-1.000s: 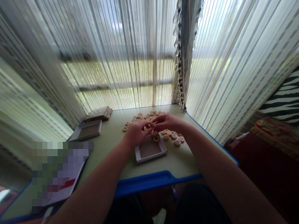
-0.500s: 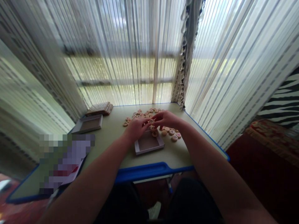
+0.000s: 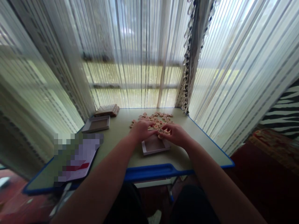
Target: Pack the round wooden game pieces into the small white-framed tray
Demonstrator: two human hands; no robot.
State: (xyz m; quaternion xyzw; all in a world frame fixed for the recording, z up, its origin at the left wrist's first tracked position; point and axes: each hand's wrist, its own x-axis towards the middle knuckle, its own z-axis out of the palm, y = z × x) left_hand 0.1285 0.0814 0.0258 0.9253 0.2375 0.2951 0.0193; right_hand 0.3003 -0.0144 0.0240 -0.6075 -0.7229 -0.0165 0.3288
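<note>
Where curtains (image 3: 130,40) hang, a table (image 3: 115,140) bears discs (image 3: 157,123).

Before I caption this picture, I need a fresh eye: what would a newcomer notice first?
The backlit string curtains fill the upper view. Below, xiangqi pieces dot the blue-edged desk, where the right hand pinches a piece by the far edge of the nearer box. A zebra-striped surface stands out at far right.

Curtained window (image 3: 130,74): bright daylight filters in, whitest at upper right
Tabletop (image 3: 114,146): dim, softly shaded
Forearms (image 3: 111,171): dark, backlit
Round pieces (image 3: 161,115): markings blurred
Flat purple item (image 3: 86,152): partly pixelated
Lower right corner: near-black
Picture edges: stretched, smeared
</note>
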